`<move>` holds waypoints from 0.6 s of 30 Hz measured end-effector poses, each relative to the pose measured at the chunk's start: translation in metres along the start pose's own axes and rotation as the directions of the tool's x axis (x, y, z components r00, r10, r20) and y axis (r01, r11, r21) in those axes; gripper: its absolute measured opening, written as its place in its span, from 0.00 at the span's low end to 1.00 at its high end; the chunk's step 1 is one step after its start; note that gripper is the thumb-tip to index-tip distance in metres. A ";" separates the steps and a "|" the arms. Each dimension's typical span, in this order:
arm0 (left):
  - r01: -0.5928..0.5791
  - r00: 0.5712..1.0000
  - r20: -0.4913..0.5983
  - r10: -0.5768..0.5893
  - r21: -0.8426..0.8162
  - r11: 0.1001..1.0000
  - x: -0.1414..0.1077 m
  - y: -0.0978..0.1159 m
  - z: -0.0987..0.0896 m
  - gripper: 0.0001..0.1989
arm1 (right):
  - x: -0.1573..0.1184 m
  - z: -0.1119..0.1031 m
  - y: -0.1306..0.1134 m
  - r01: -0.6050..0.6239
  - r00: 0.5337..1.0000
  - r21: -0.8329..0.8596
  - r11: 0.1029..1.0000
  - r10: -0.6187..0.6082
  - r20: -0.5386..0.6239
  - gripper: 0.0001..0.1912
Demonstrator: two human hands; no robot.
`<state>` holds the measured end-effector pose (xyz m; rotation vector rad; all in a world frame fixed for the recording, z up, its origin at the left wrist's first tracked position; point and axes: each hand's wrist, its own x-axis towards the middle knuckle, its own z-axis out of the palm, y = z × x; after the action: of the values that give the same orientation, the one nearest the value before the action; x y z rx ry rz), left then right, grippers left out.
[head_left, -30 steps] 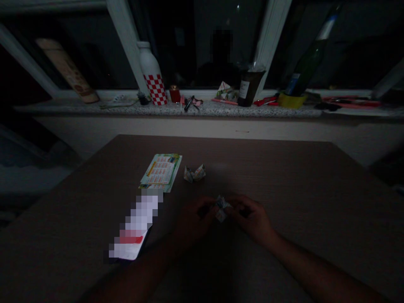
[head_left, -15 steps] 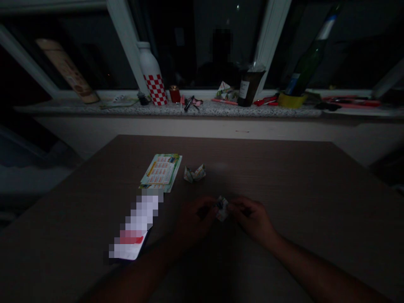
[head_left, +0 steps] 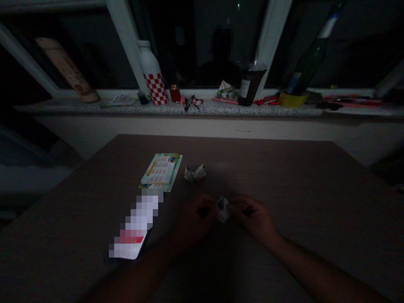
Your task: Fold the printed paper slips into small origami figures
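A small piece of folded printed paper (head_left: 223, 211) is held between my two hands, just above or on the table. My left hand (head_left: 197, 214) pinches its left side with thumb and fingers. On the opposite side, my right hand (head_left: 251, 212) grips the paper's edge in the same way. Beyond my left hand stands another paper fold (head_left: 195, 173) with two pointed halves spread apart. To its left lies a stack of printed calendar sheets (head_left: 161, 170). Dim light hides the finer creases and some of the fingers.
A lit phone (head_left: 134, 229), its screen blurred out, lies left of my left forearm on the wooden table (head_left: 284, 168). Along the granite windowsill (head_left: 208, 109) stand a red-checked white bottle (head_left: 154, 80), a dark cup (head_left: 249, 88), a green bottle (head_left: 311, 63) and a tan flask (head_left: 67, 69).
The paper between my hands has shifted very slightly, its faces turned a little. Both hands keep their hold in nearly the same place. The picture is somewhat darker.
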<state>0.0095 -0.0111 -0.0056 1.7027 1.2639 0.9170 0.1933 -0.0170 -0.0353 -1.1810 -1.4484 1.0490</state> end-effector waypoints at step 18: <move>-0.044 0.995 0.078 0.059 -0.184 0.982 0.002 -0.004 -0.006 0.10 | 0.002 -0.007 -0.013 0.169 0.964 0.039 0.985 -0.173 0.203 0.07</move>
<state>0.0028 -0.0076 -0.0064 1.6188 1.0527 0.9523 0.1977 -0.0172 -0.0210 -0.9342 -1.6640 1.0875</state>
